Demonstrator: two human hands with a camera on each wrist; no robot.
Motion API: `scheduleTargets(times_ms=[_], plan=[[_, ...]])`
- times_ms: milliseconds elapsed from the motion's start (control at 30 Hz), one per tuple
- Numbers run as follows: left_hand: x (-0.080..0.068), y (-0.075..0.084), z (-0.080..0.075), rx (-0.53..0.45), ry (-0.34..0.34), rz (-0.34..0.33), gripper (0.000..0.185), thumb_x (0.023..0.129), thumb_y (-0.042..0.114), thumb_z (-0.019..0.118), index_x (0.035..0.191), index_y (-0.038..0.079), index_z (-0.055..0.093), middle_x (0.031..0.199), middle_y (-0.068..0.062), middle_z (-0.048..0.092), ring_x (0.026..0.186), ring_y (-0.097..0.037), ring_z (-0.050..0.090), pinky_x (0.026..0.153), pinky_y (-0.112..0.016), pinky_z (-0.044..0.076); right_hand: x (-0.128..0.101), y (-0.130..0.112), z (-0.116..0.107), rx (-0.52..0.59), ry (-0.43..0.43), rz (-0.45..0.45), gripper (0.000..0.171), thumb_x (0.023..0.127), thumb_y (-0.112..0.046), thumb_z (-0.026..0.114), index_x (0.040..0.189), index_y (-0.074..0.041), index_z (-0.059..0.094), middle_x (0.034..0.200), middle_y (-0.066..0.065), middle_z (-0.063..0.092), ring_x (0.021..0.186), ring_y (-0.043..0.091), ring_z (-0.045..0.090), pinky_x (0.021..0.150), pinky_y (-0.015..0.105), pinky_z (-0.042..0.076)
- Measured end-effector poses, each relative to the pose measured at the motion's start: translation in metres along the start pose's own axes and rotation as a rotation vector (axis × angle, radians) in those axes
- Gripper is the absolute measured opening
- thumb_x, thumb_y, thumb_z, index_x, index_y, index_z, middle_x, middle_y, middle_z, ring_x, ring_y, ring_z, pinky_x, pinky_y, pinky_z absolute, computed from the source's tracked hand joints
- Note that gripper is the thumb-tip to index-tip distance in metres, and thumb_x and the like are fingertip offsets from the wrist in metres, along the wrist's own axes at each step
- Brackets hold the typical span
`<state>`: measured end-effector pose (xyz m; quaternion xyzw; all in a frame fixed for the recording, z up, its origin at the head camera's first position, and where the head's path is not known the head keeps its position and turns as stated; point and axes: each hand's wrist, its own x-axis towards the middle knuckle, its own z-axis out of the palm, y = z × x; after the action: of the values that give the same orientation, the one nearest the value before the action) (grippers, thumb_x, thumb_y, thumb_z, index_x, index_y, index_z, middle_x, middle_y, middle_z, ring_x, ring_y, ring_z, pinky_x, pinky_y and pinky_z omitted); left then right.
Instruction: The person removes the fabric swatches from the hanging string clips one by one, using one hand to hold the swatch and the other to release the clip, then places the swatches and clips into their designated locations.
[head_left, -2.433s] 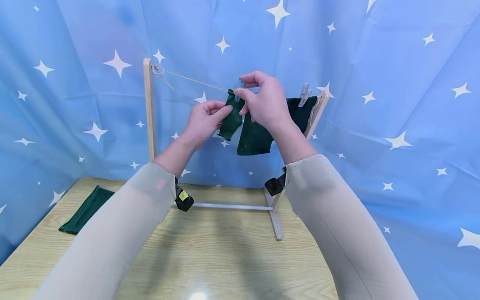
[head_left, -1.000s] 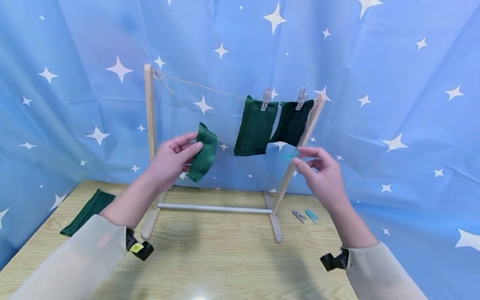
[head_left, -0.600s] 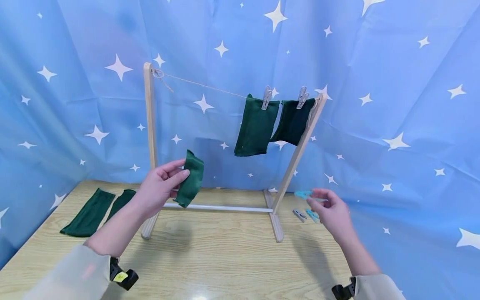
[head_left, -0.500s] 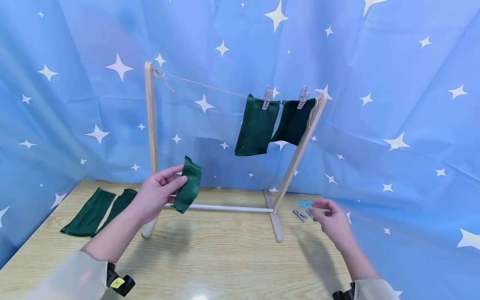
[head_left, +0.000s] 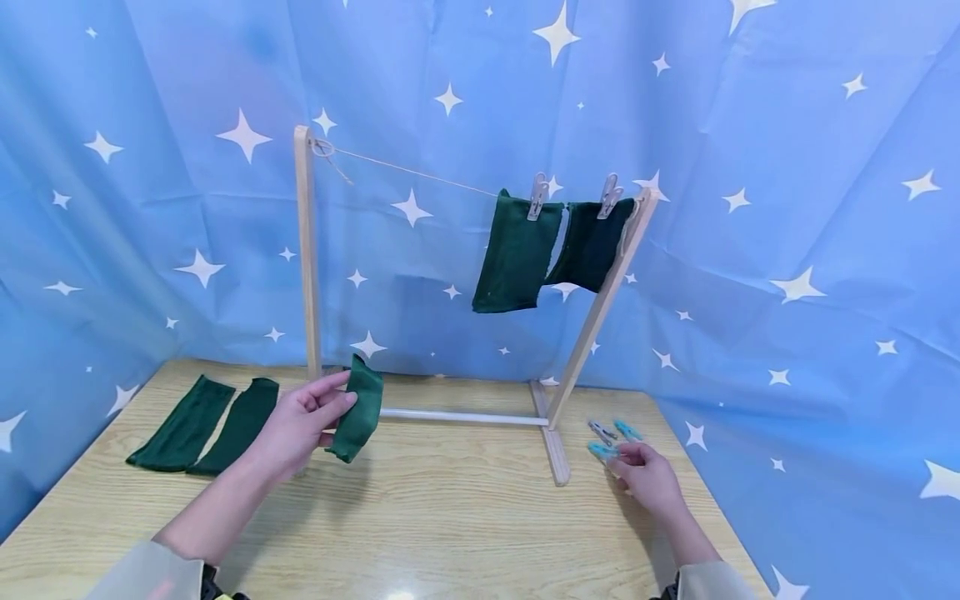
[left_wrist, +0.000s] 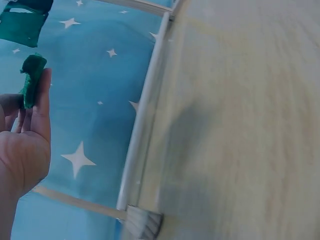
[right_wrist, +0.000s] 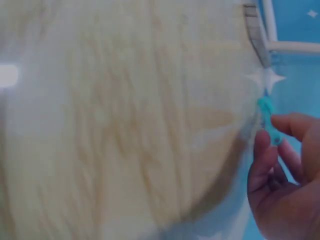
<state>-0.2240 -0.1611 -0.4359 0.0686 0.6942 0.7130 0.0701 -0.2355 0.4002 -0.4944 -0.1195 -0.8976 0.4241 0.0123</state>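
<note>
the left hand [head_left: 300, 421] pinches a small dark green cloth [head_left: 356, 408] between thumb and straight fingers, holding it up just above the bench [head_left: 450, 517] in front of the left post of the wooden drying rack [head_left: 306, 250]; the left wrist view shows the same cloth [left_wrist: 31, 80] at the fingertips. the right hand [head_left: 647, 477] is low at the bench, its fingers curled round a turquoise clothespin [head_left: 602, 451], which the right wrist view also shows pinched at the fingertips [right_wrist: 267, 122]. judging by how things lie, the work of taking cloths off the line is partly done: two green cloths [head_left: 206, 425] lie flat side by side on the left of the bench, one more is off the string and in hand, and two hanging cloths [head_left: 551, 250] are still pegged near the right post by two pale clothespins [head_left: 537, 197]. what seems left is to set down the held cloth and pin, then unpeg those two. beside the right hand lie two loose clothespins [head_left: 615, 430], one grey and one turquoise, close to the rack's right foot. the string [head_left: 405, 171] runs bare from the left post to the first hanging cloth. a blue star-printed backdrop [head_left: 787, 167] surrounds the bench. the rack's foot and lower crossbar [head_left: 461, 415] stand between the two hands, and the loose pins crowd the spot by the right hand.
</note>
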Motion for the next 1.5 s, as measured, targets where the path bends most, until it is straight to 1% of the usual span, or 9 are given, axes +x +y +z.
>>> scheduleTargets(times_ms=[233,467,700,733,933,1100,1200,1367,1500], plan=[[-0.002,-0.019,-0.003,0.025,-0.025,-0.044,0.068,0.114,0.03,0.063,0.173,0.009,0.034,0.105,0.009,0.073,0.091,-0.008,0.072,0.072,-0.026,0.057,0.005,0.005,0.01,-0.165,-0.004,-0.007,0.046,0.104,-0.03,0.073,0.14,-0.002,0.066,0.113,0.013,0.068,0.098,0.026,0.062,0.079,0.032,0.047],[-0.006,-0.035,-0.011,-0.014,-0.075,-0.091,0.069,0.117,0.023,0.056,0.175,0.005,0.023,0.12,0.007,0.074,0.096,-0.007,0.075,0.084,-0.028,0.063,0.008,0.005,0.014,-0.183,-0.029,-0.021,0.047,0.108,-0.033,0.07,0.143,-0.003,0.063,0.109,0.01,0.06,0.102,0.027,0.056,0.084,0.037,0.042],[-0.003,-0.057,-0.013,-0.017,-0.096,-0.157,0.066,0.117,0.021,0.055,0.174,0.004,0.027,0.095,0.007,0.069,0.074,-0.008,0.063,0.074,-0.029,0.058,0.006,0.002,0.014,-0.187,-0.03,-0.024,0.048,0.109,-0.035,0.071,0.143,-0.003,0.063,0.108,0.009,0.059,0.101,0.026,0.055,0.083,0.037,0.041],[-0.003,-0.06,-0.012,-0.015,-0.097,-0.16,0.065,0.117,0.021,0.055,0.173,0.003,0.027,0.101,0.006,0.073,0.078,-0.009,0.067,0.078,-0.031,0.062,0.006,0.002,0.014,-0.188,-0.031,-0.026,0.049,0.108,-0.036,0.071,0.143,-0.003,0.063,0.108,0.009,0.059,0.101,0.026,0.055,0.083,0.037,0.041],[-0.003,-0.066,-0.001,-0.012,-0.042,-0.18,0.063,0.116,0.018,0.055,0.171,0.0,0.032,0.103,0.002,0.073,0.071,-0.007,0.059,0.064,-0.026,0.056,0.005,0.001,0.013,-0.183,-0.031,-0.026,0.047,0.108,-0.036,0.071,0.141,-0.004,0.064,0.107,0.008,0.059,0.099,0.025,0.055,0.082,0.037,0.041],[-0.006,-0.071,0.007,0.131,0.059,-0.201,0.057,0.114,0.014,0.056,0.165,-0.007,0.041,0.139,-0.033,0.067,0.098,-0.019,0.074,0.073,-0.034,0.065,0.006,0.002,0.013,-0.184,-0.023,-0.019,0.046,0.106,-0.035,0.073,0.14,-0.003,0.066,0.105,0.007,0.059,0.099,0.025,0.056,0.082,0.035,0.042],[-0.009,-0.072,0.009,0.253,0.089,-0.189,0.056,0.112,0.013,0.06,0.162,-0.007,0.045,0.148,-0.038,0.06,0.119,-0.033,0.073,0.083,-0.037,0.065,0.006,0.001,0.013,-0.176,-0.023,-0.017,0.047,0.106,-0.035,0.074,0.14,-0.003,0.066,0.105,0.007,0.059,0.099,0.025,0.056,0.082,0.035,0.042],[-0.013,-0.07,0.012,0.336,0.097,-0.16,0.057,0.109,0.009,0.066,0.16,-0.003,0.043,0.108,-0.022,0.074,0.101,-0.032,0.073,0.078,-0.036,0.061,0.006,0.001,0.012,-0.177,-0.026,-0.013,0.047,0.106,-0.036,0.073,0.14,-0.004,0.066,0.106,0.007,0.058,0.1,0.026,0.055,0.083,0.036,0.041],[-0.016,-0.07,0.015,0.388,0.098,-0.143,0.034,0.107,0.006,0.067,0.14,0.0,0.059,0.083,-0.007,0.063,0.075,-0.02,0.06,0.064,-0.031,0.049,0.008,0.002,0.013,-0.179,-0.026,-0.015,0.047,0.106,-0.035,0.073,0.14,-0.004,0.066,0.105,0.007,0.059,0.1,0.025,0.056,0.083,0.036,0.042]])
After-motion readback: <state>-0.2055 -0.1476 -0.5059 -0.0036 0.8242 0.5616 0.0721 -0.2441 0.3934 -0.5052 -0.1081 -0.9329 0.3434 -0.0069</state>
